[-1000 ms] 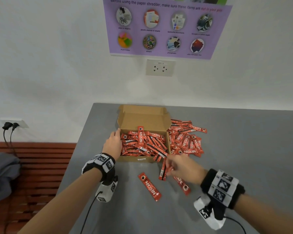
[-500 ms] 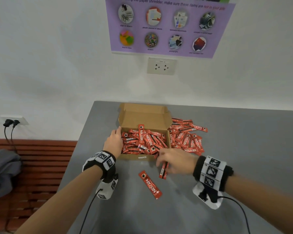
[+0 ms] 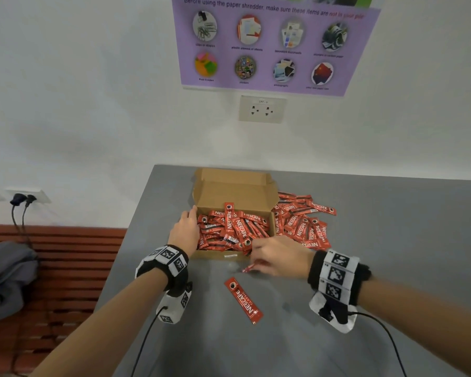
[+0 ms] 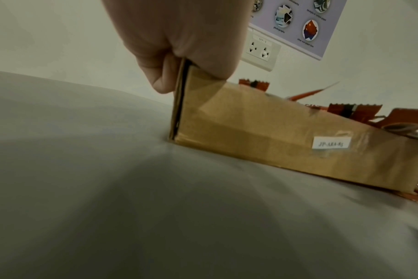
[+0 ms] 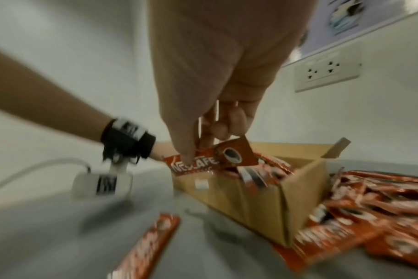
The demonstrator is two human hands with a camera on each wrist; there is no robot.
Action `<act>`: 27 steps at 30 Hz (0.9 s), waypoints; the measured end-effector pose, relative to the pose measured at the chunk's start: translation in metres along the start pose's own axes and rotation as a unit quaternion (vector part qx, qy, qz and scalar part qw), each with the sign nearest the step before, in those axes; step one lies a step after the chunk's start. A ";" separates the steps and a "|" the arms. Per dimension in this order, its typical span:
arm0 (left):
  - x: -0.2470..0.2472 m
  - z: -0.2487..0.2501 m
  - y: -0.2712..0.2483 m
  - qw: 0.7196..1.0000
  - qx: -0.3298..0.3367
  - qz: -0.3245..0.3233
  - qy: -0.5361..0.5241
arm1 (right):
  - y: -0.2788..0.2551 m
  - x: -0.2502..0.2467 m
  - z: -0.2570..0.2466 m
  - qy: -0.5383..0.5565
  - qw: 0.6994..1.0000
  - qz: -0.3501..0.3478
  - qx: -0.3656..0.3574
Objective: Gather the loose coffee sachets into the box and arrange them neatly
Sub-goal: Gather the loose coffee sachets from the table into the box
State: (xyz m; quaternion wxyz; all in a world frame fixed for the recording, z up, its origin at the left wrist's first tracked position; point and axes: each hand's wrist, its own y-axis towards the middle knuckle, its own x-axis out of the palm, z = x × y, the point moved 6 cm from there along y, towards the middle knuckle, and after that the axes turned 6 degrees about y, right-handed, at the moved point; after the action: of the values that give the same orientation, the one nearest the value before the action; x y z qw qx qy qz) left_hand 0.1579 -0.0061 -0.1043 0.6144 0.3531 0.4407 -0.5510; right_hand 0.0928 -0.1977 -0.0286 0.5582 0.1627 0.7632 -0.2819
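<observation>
An open cardboard box (image 3: pixel 234 198) on the grey table (image 3: pixel 392 268) holds a jumble of red coffee sachets (image 3: pixel 233 231). My left hand (image 3: pixel 186 227) grips the box's left wall, thumb (image 4: pixel 161 79) outside the near corner of the box (image 4: pixel 263 132). My right hand (image 3: pixel 259 258) hovers at the box's front edge and pinches red sachets (image 5: pixel 210 160) between thumb and fingers; how many I cannot tell. One loose sachet (image 3: pixel 244 300) lies flat on the table in front of the box, also seen as the near sachet (image 5: pixel 150 245). A pile of loose sachets (image 3: pixel 302 223) lies right of the box.
The box lid (image 3: pixel 233 176) stands up at the back near the wall. The table's left edge (image 3: pixel 131 235) drops off to a slatted bench (image 3: pixel 65 268) with a grey bag (image 3: pixel 6 276). Wrist cables trail toward me over the table.
My right hand has moved left and up to the box's front edge with the pinched sachets, which now lie sideways. A sachet once under that hand is gone from the table. My left hand stayed put.
</observation>
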 end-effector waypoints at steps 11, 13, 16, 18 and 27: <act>-0.004 0.003 -0.003 1.000 -0.006 -0.009 0.009 | 0.026 0.006 -0.014 0.093 0.993 0.050 0.059; -0.005 0.004 -0.003 1.000 -0.004 -0.007 0.009 | 0.023 0.034 -0.023 0.124 0.989 -0.019 0.082; -0.005 0.004 -0.003 1.000 -0.003 -0.001 0.009 | 0.018 0.060 -0.027 0.123 0.982 -0.073 0.121; -0.005 0.003 -0.003 1.000 -0.004 -0.001 0.007 | 0.017 0.063 -0.031 0.143 0.981 -0.067 0.116; -0.003 0.002 -0.001 1.000 -0.001 -0.003 0.009 | 0.042 -0.019 -0.008 0.180 0.960 0.181 0.111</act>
State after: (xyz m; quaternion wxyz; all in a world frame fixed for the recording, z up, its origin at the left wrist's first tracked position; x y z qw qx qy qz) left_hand 0.1568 -0.0071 -0.1009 0.6089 0.3561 0.4481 -0.5492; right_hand 0.1159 -0.1587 -0.0195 0.4316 0.4076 0.7726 -0.2251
